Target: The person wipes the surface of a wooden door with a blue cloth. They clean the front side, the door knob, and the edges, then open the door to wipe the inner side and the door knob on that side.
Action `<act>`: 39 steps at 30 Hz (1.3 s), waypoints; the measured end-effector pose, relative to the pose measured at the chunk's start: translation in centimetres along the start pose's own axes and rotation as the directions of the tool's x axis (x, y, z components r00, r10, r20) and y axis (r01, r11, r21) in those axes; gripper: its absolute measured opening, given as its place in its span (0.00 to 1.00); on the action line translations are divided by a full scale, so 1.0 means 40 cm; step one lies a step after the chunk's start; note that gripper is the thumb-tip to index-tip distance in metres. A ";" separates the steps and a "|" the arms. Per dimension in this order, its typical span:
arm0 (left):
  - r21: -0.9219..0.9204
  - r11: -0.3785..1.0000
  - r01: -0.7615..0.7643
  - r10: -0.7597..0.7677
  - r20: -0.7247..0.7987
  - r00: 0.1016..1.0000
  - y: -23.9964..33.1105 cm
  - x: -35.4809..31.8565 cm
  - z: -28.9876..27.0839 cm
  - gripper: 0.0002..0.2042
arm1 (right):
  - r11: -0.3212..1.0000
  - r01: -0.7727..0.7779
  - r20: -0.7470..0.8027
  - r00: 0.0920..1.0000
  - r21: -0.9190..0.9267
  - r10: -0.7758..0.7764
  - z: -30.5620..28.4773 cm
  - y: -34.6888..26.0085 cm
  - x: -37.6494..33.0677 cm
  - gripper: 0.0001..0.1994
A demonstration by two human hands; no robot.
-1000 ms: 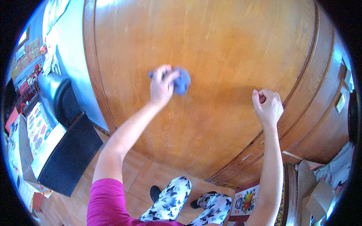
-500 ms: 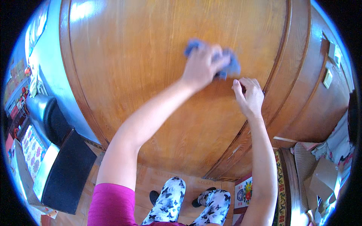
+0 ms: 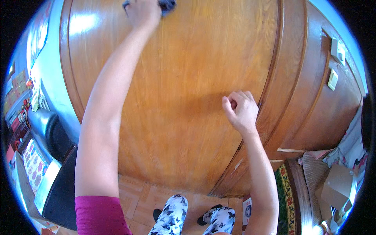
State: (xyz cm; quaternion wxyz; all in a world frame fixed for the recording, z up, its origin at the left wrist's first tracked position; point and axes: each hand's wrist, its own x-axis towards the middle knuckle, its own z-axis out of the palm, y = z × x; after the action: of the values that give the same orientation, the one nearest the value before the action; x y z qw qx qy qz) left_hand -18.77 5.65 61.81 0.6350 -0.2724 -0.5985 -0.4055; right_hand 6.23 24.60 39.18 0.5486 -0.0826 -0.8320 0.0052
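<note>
My left hand [image 3: 144, 15] reaches far up the wooden door [image 3: 188, 129], its fingers closed on a bunched blue-grey cloth [image 3: 167, 5]. The cloth lies against the wood, partly cut off by the top of the picture and partly hidden by my hand. My right hand [image 3: 241, 111] is lower, by the door's right edge, with curled fingers. Whether anything is inside that curl is hidden. A small dark fitting [image 3: 259, 105] shows just beside it on the door edge.
Wood panelling with pale switches [image 3: 333, 80] stands at the right. A black chair [image 3: 60, 188] is at the left. Lower right are a patterned rug [image 3: 285, 196] and a cardboard box [image 3: 338, 184]. My feet stand on the tiled floor [image 3: 135, 196].
My left hand has moved up and left across the door with the cloth. My right hand stays curled by the door's edge, slightly lower and farther left in the picture as the view shifts.
</note>
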 end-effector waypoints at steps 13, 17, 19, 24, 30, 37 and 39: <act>-0.340 0.585 -0.736 0.766 -0.067 0.639 0.513 -0.277 0.209 0.18 | 0.999 0.034 -0.006 0.999 -0.017 -0.034 -0.020 0.068 -0.008 0.14; -0.347 0.555 -0.756 0.815 0.043 0.578 0.300 -0.235 0.125 0.21 | 0.999 0.036 -0.014 0.999 0.037 -0.035 -0.012 0.059 -0.011 0.14; -0.147 0.754 -0.641 0.656 0.104 0.748 0.207 -0.156 0.084 0.22 | 0.998 0.039 -0.026 0.999 0.048 -0.038 -0.029 0.064 -0.004 0.14; 0.071 0.997 0.021 -0.029 0.106 0.994 -0.265 0.193 0.118 0.23 | 0.993 0.073 -0.045 0.997 0.098 -0.068 -0.017 0.053 -0.004 0.16; 0.111 0.964 0.243 -0.253 0.089 0.963 0.080 0.224 0.267 0.24 | 0.998 0.066 -0.059 0.996 0.024 -0.064 -0.010 0.101 -0.010 0.17; -0.063 0.952 -0.298 0.303 0.110 0.946 0.590 0.133 0.274 0.25 | 0.993 0.061 -0.063 0.996 0.099 -0.055 -0.009 0.084 -0.019 0.17; -0.246 0.829 -0.501 0.519 0.009 0.855 0.662 0.052 0.278 0.25 | 0.992 0.076 -0.075 0.995 0.098 -0.069 -0.012 0.086 -0.026 0.16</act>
State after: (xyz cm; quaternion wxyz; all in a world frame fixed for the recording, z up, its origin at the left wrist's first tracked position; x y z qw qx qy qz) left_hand -2.60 28.33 69.05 0.6601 -0.5106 -0.4754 -0.2784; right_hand 7.52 27.82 38.09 0.5813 -0.0247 -0.8129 0.0244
